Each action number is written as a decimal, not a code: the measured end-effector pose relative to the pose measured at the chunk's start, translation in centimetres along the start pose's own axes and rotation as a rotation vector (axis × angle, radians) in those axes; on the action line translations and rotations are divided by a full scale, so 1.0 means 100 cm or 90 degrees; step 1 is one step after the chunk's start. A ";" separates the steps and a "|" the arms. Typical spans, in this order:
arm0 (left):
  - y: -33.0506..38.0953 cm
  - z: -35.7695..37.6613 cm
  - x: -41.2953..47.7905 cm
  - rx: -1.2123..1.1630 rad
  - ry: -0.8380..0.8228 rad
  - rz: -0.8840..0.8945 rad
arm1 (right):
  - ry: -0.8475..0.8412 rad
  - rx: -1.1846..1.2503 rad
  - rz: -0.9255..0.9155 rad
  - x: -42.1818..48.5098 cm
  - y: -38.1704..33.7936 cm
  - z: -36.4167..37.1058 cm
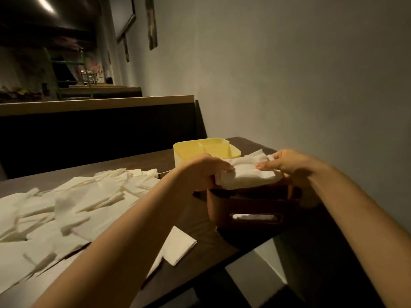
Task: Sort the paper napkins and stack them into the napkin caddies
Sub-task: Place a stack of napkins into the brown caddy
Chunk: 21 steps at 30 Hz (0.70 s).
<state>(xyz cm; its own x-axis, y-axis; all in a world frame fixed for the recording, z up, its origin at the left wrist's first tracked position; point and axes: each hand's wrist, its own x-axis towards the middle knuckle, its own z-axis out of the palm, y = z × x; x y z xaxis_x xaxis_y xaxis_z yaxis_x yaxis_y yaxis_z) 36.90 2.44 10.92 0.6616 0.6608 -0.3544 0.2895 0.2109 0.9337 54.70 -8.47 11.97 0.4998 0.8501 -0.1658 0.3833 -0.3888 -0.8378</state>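
Head view: your left grip [200, 172] and right grip [291, 165] are pinching opposite ends of a napkin stack [246, 176], holding it flat at the brown caddy [251, 210] mouth, long axis running left-right. Yellow caddy [206, 150] is standing just behind; loose napkins [66, 210] are lying on the worktop [138, 162].

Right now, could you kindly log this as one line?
left hand, right hand: hold napkin stack over brown caddy | yellow caddy: behind it

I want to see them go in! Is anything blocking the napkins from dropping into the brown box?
Nothing visible does. The left hand and right hand hold the napkin stack right over the brown caddy, and the yellow caddy stands behind it.
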 end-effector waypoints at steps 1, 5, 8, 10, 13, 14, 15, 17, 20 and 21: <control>-0.001 0.007 0.006 0.017 -0.017 -0.015 | -0.001 -0.040 0.021 0.003 0.005 -0.004; -0.001 0.028 0.024 0.188 0.043 -0.090 | -0.058 -0.148 0.077 0.009 0.012 -0.005; 0.001 0.040 0.021 0.284 0.089 -0.132 | -0.081 -0.252 0.078 0.009 0.009 0.006; 0.001 0.046 0.021 0.364 0.107 -0.130 | -0.093 -0.314 0.079 0.008 0.008 0.011; 0.001 0.057 0.017 0.446 0.092 -0.150 | -0.113 -0.377 0.079 0.005 0.008 0.015; 0.001 0.060 0.015 0.470 0.076 -0.161 | -0.110 -0.395 0.075 0.004 0.008 0.017; 0.001 0.063 0.014 0.494 0.068 -0.167 | -0.104 -0.415 0.069 0.004 0.008 0.018; 0.001 0.066 0.014 0.529 0.069 -0.155 | -0.093 -0.452 0.055 0.004 0.010 0.021; -0.003 0.070 0.017 0.564 0.082 -0.141 | -0.072 -0.485 0.046 0.008 0.014 0.025; -0.005 0.071 0.020 0.591 0.093 -0.120 | -0.060 -0.507 0.047 0.010 0.015 0.028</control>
<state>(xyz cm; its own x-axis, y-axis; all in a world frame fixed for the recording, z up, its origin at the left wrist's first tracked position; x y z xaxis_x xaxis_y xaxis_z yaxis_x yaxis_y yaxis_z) 42.95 -1.44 9.40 0.4732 0.7708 -0.4266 0.8569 -0.2904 0.4259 53.57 -7.19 9.11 0.4919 0.8249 -0.2787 0.8083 -0.5516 -0.2058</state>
